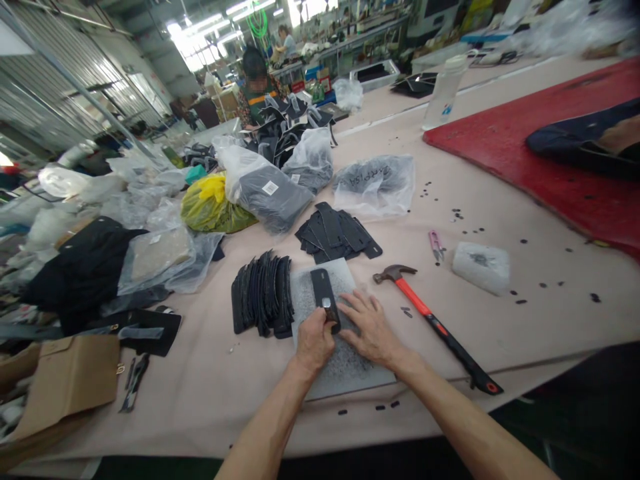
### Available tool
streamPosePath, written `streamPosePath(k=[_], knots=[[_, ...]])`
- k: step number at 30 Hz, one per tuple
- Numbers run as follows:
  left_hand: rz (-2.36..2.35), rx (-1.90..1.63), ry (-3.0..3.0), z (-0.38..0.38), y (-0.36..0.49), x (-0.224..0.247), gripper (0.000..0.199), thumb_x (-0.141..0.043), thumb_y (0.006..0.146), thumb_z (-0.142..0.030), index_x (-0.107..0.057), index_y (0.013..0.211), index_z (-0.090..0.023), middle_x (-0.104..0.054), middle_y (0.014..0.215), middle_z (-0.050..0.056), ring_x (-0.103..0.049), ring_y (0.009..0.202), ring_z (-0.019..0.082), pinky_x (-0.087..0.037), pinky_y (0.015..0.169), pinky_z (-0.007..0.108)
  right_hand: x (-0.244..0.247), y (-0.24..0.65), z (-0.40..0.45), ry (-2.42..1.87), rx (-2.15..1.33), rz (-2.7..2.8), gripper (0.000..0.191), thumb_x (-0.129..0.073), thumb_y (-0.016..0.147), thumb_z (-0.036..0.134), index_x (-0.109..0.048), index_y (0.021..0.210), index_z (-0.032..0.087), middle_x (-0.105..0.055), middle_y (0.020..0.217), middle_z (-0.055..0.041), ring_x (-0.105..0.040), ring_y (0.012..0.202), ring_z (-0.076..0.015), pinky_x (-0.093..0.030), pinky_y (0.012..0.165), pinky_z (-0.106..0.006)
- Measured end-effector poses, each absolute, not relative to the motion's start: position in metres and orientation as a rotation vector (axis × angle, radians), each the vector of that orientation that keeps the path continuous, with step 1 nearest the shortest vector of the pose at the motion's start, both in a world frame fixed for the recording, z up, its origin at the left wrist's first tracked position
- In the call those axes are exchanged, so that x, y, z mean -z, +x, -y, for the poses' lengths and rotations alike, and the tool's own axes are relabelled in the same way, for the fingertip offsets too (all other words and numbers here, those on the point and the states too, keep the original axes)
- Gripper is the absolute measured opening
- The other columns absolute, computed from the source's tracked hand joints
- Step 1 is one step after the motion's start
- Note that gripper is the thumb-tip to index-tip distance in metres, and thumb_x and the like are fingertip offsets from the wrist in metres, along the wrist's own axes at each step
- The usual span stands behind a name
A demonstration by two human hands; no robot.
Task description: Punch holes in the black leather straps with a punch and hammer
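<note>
A dark strip (321, 285) with rounded corners lies on a pale, speckled board (307, 370). My left hand (315, 339) is closed around a short metal punch (327, 305), whose shiny end faces up over the strip. The punch's lower end is hidden. Flat on the board, my right hand (369, 328) has its fingers spread, and its fingertips are at the strip's right edge. Left of the board stands a tight row of dark strips (263, 293). Behind it is a loose pile of similar pieces (337, 233). A claw hammer (430, 320) with an orange and black handle lies to the right.
Pink thread snips (436, 245) and a clear-wrapped white block (481, 267) lie at right, among small dark offcuts. Plastic bags (273, 193) crowd the back. A red board (540, 147) covers the far right, and a cardboard box (75, 380) stands at left. Another person (257, 87) sits across the table.
</note>
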State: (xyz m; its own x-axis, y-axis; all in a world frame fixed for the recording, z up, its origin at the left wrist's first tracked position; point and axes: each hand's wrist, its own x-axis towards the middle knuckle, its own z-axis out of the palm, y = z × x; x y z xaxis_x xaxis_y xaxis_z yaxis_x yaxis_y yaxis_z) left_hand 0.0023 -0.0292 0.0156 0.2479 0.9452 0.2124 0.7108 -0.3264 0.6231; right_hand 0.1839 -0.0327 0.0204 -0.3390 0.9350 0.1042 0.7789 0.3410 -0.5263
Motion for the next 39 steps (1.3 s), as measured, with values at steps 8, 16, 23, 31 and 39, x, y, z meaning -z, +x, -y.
streamPosePath(k=[8, 16, 23, 31, 39], knots=[[-1.523, -0.826, 2.097, 0.030, 0.001, -0.014, 0.022, -0.051, 0.083, -0.009, -0.062, 0.096, -0.021, -0.069, 0.088, 0.006, -0.066, 0.088, 0.022, -0.053, 0.080, 0.033, -0.027, 0.288, 0.060, -2.226, -0.134, 1.866, 0.034, -0.050, 0.086, 0.033, -0.058, 0.113, 0.014, -0.058, 0.114, -0.0203, -0.054, 0.104, -0.0348, -0.043, 0.084, -0.046], [-1.519, -0.856, 2.123, 0.032, 0.002, -0.023, 0.017, -0.051, 0.080, -0.005, -0.058, 0.085, -0.021, -0.066, 0.080, 0.004, -0.064, 0.079, 0.021, -0.049, 0.071, 0.029, -0.036, 0.289, 0.064, -1.952, -1.537, 0.991, 0.010, -0.058, 0.071, 0.022, -0.048, 0.074, 0.021, -0.047, 0.063, 0.0027, -0.047, 0.052, -0.0122, -0.040, 0.049, -0.025], [-1.513, -0.927, 2.144, 0.033, 0.000, -0.016, 0.017, -0.052, 0.080, -0.004, -0.056, 0.084, -0.020, -0.065, 0.078, 0.004, -0.063, 0.079, 0.020, -0.046, 0.069, 0.029, -0.117, 0.249, 0.059, -1.766, -1.417, 0.956, 0.031, -0.043, 0.088, 0.053, -0.046, 0.081, 0.023, -0.038, 0.058, 0.0080, -0.029, 0.035, -0.0070, -0.024, 0.032, -0.020], [-1.511, -0.928, 2.127, 0.032, -0.001, -0.009, 0.016, -0.051, 0.081, -0.004, -0.056, 0.085, -0.020, -0.065, 0.080, 0.003, -0.063, 0.080, 0.019, -0.046, 0.071, 0.028, -0.192, 0.236, 0.081, -1.586, -0.355, 2.101, 0.028, -0.043, 0.095, 0.042, -0.048, 0.075, 0.024, -0.051, 0.053, 0.0030, -0.047, 0.042, -0.0130, -0.025, 0.044, -0.028], [-1.523, -0.924, 2.110, 0.032, -0.001, -0.011, 0.014, -0.052, 0.081, -0.005, -0.055, 0.083, -0.019, -0.064, 0.079, 0.003, -0.062, 0.079, 0.019, -0.046, 0.070, 0.028, -0.208, 0.231, 0.080, -1.475, -0.181, 1.950, 0.030, -0.036, 0.099, 0.040, -0.048, 0.077, 0.023, -0.047, 0.051, 0.0040, -0.044, 0.041, -0.0129, -0.029, 0.045, -0.027]])
